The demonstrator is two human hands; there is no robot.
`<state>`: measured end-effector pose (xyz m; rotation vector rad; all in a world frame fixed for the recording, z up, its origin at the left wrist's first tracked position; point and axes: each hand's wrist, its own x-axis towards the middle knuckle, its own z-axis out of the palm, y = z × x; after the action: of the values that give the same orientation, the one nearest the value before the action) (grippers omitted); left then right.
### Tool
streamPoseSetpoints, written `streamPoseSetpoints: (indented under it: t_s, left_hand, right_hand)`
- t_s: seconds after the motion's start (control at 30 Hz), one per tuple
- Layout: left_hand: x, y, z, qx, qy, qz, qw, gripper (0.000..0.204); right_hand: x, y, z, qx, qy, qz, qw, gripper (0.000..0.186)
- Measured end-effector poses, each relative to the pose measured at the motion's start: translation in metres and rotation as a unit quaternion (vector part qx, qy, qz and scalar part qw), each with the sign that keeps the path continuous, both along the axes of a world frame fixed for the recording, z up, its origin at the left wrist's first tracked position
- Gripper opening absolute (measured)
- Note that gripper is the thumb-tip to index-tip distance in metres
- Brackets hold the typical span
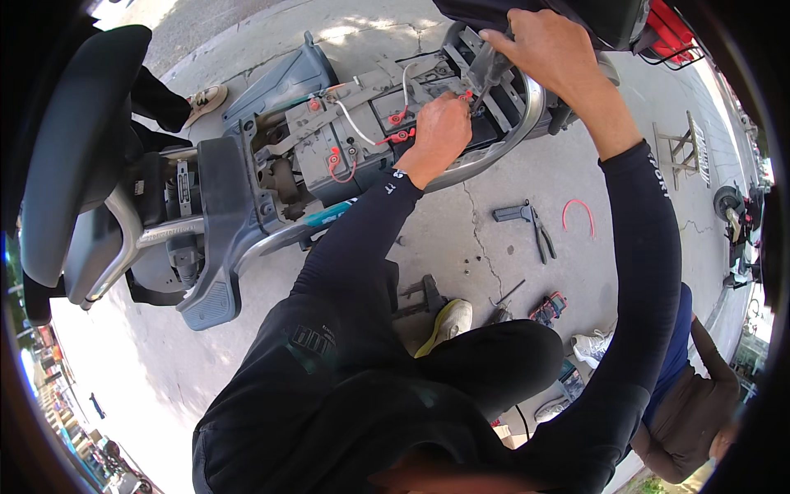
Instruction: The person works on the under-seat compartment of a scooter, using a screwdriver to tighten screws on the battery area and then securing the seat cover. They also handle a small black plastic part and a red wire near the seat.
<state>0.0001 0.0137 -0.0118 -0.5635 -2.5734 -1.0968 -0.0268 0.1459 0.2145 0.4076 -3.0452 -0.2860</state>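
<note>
My left hand [443,134] is closed, its fingertips pressed together at the edge of the exposed batteries [391,111]. What it pinches is hidden beneath the fingers. Beyond it, my right hand [553,51] curls around a grey tool [491,71] of unclear kind. The tool slants down toward a red-capped terminal [467,95] beside my left fingertips. White jumper cables [354,123] and red terminal covers [398,137] link the batteries. They sit in the open frame of a grey vehicle [222,193] with a black seat [82,156].
Dark-handled pliers [541,235], a black holder-like piece [512,213] and a red wire [578,216] lie on the cracked concrete. Near my shoe [450,323] is a red-and-grey meter-like device [549,308]. Another person [695,395] is at the lower right; someone's shoe [207,100] shows far left.
</note>
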Motion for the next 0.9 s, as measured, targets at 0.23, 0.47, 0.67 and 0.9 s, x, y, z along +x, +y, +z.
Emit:
streamPoseSetpoints:
  t_s: [0.23, 0.47, 0.67, 0.9]
  left_hand:
    - [0.0, -0.011, -0.001, 0.008, 0.001, -0.005, 1.0, 0.013]
    - [0.005, -0.007, 0.0, 0.011, -0.008, 0.007, 1.0, 0.011]
    - [0.006, -0.012, -0.006, 0.041, 0.011, -0.012, 0.999, 0.007]
    - [0.004, -0.005, -0.002, 0.031, -0.011, -0.006, 0.999, 0.011]
  right_hand:
    - [-0.002, 0.001, -0.001, -0.033, 0.041, 0.075, 0.996, 0.047]
    - [0.001, 0.003, 0.0, -0.123, -0.099, 0.008, 0.987, 0.039]
    - [-0.003, 0.01, -0.026, -0.198, 0.038, 0.089, 0.975, 0.061]
    - [-0.007, 0.023, -0.025, -0.171, 0.008, 0.103, 0.98, 0.053]
